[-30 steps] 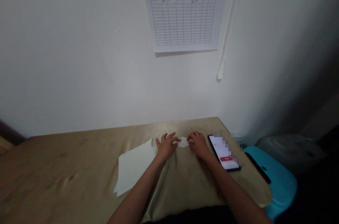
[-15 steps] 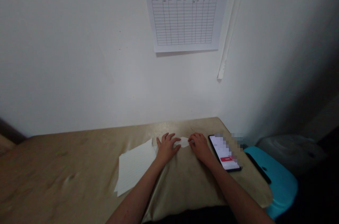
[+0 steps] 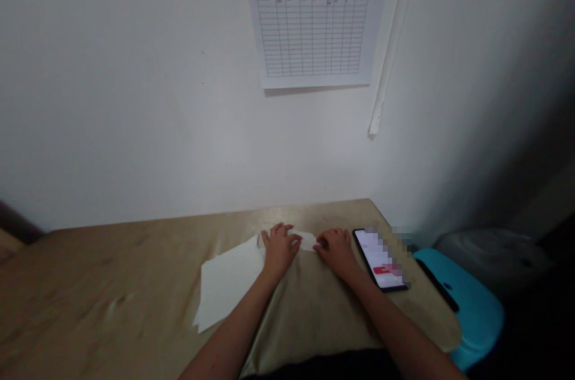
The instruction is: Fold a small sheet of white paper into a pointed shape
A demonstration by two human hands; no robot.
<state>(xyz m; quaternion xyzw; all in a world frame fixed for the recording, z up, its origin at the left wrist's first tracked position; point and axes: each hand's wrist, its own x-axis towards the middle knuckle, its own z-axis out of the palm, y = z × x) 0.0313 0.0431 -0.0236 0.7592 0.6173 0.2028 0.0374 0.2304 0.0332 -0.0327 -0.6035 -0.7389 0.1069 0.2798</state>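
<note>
A small piece of white paper (image 3: 307,241) lies between my hands near the far side of the covered table. My left hand (image 3: 280,250) has its thumb and index finger closed on the left end of the paper, while the other fingers reach forward. At the paper's right end, my right hand (image 3: 335,250) pinches the edge between thumb and fingertips, the remaining fingers curled. The fingers partly hide both ends. Just left of my left hand rest a few lined paper sheets (image 3: 231,284), loosely stacked.
A phone (image 3: 381,260) with a lit screen lies right of my right hand. The brown tabletop (image 3: 135,284) meets a white wall bearing a printed table sheet (image 3: 314,32). A turquoise object (image 3: 471,302) stands beyond the table's right edge.
The paper has turned and shifted slightly left, showing more of its length. My left hand has moved a little left; my right hand has drawn slightly nearer, its fingers more curled.
</note>
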